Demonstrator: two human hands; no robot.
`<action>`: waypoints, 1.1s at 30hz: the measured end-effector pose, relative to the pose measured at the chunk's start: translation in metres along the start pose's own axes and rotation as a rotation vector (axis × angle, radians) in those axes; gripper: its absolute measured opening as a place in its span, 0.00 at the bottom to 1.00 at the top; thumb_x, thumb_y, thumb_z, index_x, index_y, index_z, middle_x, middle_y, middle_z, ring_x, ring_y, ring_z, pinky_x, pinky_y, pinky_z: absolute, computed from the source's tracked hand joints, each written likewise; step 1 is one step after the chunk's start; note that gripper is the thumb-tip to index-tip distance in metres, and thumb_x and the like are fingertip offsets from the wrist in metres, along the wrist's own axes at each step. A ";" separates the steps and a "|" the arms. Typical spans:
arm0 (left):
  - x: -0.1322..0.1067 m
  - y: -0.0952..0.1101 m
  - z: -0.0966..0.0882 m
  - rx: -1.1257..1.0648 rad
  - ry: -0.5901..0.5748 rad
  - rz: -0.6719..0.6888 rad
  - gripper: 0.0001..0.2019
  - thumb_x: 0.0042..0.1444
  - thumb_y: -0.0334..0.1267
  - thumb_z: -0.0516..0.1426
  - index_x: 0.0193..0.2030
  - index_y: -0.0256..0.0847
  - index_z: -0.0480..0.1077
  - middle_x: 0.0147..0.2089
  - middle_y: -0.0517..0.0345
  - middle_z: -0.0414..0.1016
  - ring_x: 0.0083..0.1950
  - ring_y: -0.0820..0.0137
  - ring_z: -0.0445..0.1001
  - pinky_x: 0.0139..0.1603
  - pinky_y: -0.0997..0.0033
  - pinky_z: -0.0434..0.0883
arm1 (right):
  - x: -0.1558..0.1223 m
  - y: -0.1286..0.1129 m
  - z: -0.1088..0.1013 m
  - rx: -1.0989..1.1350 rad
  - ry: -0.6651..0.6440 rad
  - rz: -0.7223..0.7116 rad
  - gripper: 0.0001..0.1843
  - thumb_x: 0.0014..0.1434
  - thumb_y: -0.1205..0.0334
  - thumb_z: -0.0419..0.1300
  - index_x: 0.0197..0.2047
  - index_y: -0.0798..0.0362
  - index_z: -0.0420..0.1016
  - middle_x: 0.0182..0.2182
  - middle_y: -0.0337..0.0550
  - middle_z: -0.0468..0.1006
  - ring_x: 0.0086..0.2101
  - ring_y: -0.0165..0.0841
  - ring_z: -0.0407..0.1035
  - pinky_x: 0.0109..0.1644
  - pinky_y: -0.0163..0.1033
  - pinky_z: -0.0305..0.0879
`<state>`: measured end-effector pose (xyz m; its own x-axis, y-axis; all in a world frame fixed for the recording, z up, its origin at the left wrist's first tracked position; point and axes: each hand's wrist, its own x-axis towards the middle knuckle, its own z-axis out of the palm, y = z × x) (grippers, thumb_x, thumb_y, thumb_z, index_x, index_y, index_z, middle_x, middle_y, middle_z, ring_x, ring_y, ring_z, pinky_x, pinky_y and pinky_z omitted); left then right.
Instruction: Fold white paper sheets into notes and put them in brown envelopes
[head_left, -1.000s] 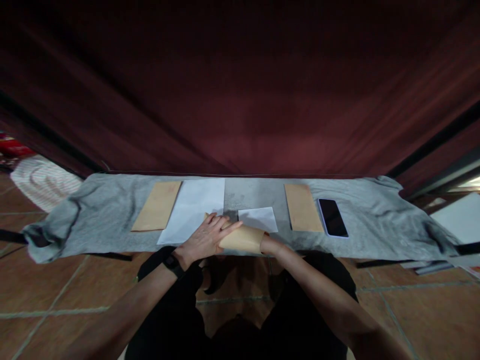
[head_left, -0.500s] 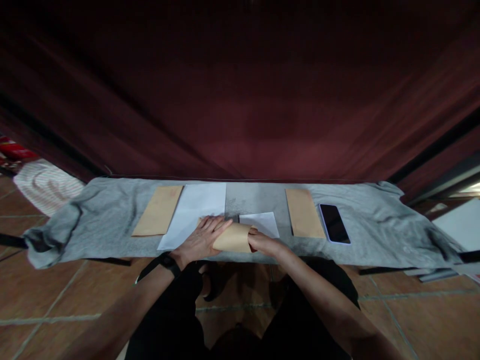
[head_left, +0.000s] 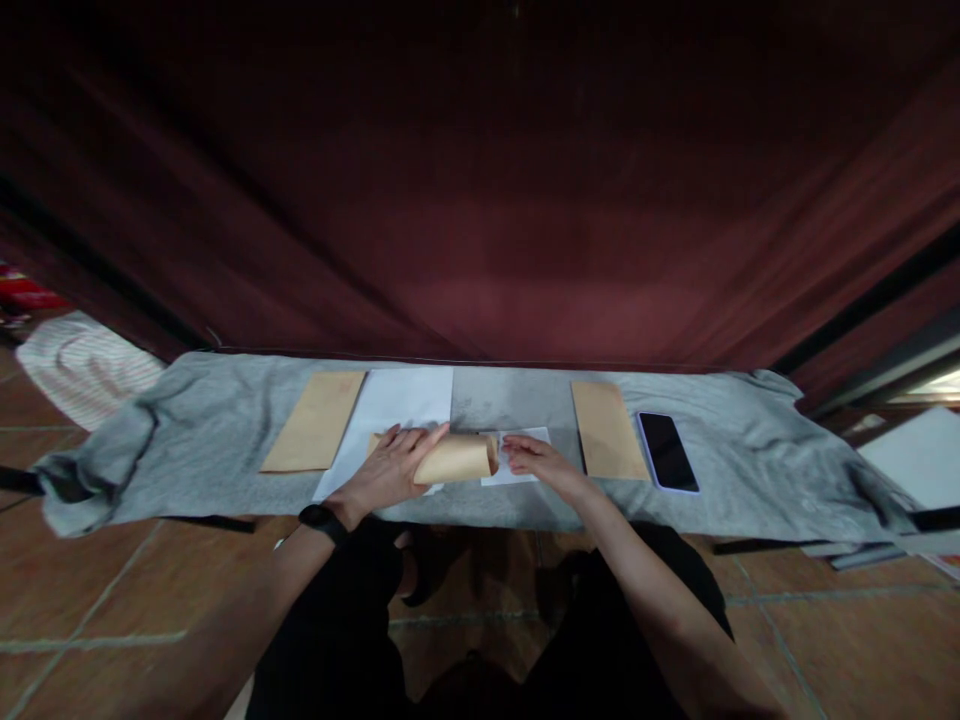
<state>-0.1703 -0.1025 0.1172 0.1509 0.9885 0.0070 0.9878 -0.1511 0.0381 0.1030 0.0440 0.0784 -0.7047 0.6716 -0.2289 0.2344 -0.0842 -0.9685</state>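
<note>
My left hand (head_left: 390,467) grips a brown envelope (head_left: 454,461) that bulges open toward the right, lying over a large white sheet (head_left: 394,412). My right hand (head_left: 538,462) rests with fingers spread on a small folded white paper (head_left: 525,442), just right of the envelope's mouth. A black watch (head_left: 322,521) is on my left wrist.
A grey cloth (head_left: 210,440) covers the low table. A second brown envelope (head_left: 315,420) lies left of the white sheet, a third (head_left: 607,428) to the right, with a black phone (head_left: 666,451) beside it. A dark red curtain (head_left: 480,200) hangs behind. Tiled floor lies below.
My right hand has come out from the envelope's mouth and moved right onto the folded white paper. My left hand and the envelope shifted slightly away from me.
</note>
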 end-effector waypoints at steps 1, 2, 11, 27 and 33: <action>-0.001 -0.005 0.000 -0.018 -0.019 -0.026 0.50 0.53 0.45 0.62 0.76 0.45 0.37 0.63 0.45 0.68 0.67 0.52 0.64 0.72 0.46 0.49 | 0.000 0.002 -0.006 -0.097 0.087 0.025 0.21 0.62 0.54 0.58 0.57 0.50 0.73 0.48 0.45 0.80 0.46 0.38 0.75 0.50 0.44 0.71; -0.001 -0.009 0.000 -0.036 -0.035 -0.051 0.51 0.53 0.46 0.62 0.76 0.45 0.36 0.63 0.44 0.67 0.67 0.51 0.63 0.71 0.45 0.49 | 0.000 0.003 -0.012 -0.201 0.175 0.041 0.21 0.63 0.56 0.57 0.58 0.50 0.73 0.48 0.47 0.79 0.47 0.39 0.74 0.52 0.45 0.71; -0.002 -0.021 0.011 -0.149 -0.068 -0.167 0.55 0.48 0.49 0.65 0.76 0.45 0.36 0.67 0.43 0.64 0.67 0.49 0.64 0.70 0.47 0.52 | -0.013 0.014 -0.017 -1.092 0.436 0.204 0.32 0.63 0.52 0.60 0.64 0.65 0.63 0.58 0.68 0.70 0.56 0.51 0.68 0.59 0.49 0.62; -0.005 -0.031 0.021 -0.126 -0.027 -0.136 0.58 0.46 0.52 0.66 0.77 0.46 0.36 0.67 0.44 0.64 0.66 0.49 0.63 0.68 0.49 0.54 | 0.002 0.006 -0.024 -0.953 0.362 0.409 0.33 0.56 0.50 0.65 0.58 0.62 0.67 0.55 0.64 0.74 0.57 0.51 0.68 0.58 0.49 0.62; 0.000 -0.039 0.017 -0.142 -0.083 -0.150 0.59 0.44 0.52 0.66 0.77 0.48 0.36 0.69 0.46 0.62 0.68 0.49 0.61 0.70 0.49 0.50 | 0.005 0.013 -0.034 -0.719 0.369 0.364 0.25 0.52 0.57 0.68 0.51 0.59 0.73 0.51 0.60 0.76 0.55 0.50 0.70 0.57 0.47 0.62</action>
<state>-0.2086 -0.0962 0.0989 0.0107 0.9957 -0.0919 0.9850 0.0053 0.1726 0.1253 0.0709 0.0680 -0.2728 0.8983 -0.3445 0.8537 0.0610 -0.5171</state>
